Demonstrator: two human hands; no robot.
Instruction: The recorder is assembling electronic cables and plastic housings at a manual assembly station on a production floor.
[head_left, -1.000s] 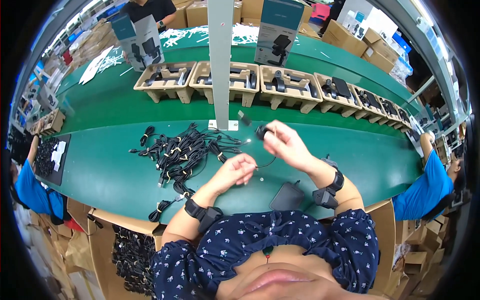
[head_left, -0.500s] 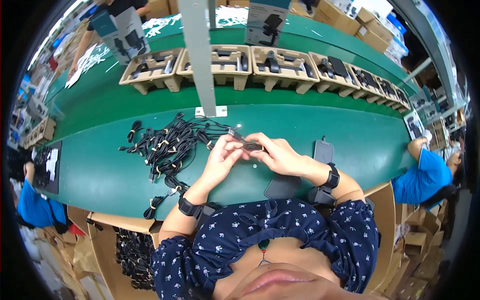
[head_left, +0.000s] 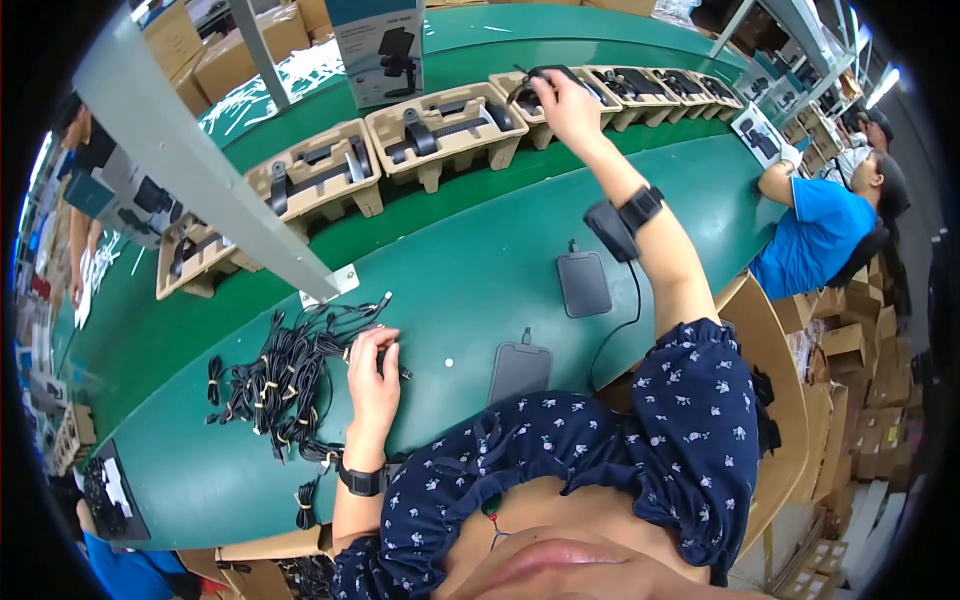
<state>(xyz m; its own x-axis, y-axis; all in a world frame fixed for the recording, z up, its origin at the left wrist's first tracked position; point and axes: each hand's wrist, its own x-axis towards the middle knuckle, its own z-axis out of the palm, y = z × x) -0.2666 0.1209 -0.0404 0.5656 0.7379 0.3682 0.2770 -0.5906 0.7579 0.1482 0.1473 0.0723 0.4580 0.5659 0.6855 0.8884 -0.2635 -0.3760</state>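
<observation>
My right hand [head_left: 570,108] is stretched far forward over a moulded cardboard tray [head_left: 537,133]. Its fingers are closed on a dark bundled cable [head_left: 523,92] at the tray's left part, partly hidden by the hand. Nearer to me, my left hand [head_left: 374,378] rests at the right edge of a heap of black tied cables [head_left: 275,385]. Its fingers curl down over a black cable, and a small connector [head_left: 405,375] pokes out beside them. Two flat dark panels, one farther off [head_left: 584,283] and one close to me [head_left: 522,372], lie on the green table.
More trays [head_left: 430,172] with black parts stand in a row along the back. A grey metal post [head_left: 215,170] rises at the left, and a printed box [head_left: 380,55] stands behind the trays. A co-worker in blue [head_left: 825,215] sits at the right; open cartons [head_left: 775,400] flank me.
My hands have parted. The right one has carried the bundled cable forward to a tray, while the left has come down beside the cable heap. The view has turned rightward.
</observation>
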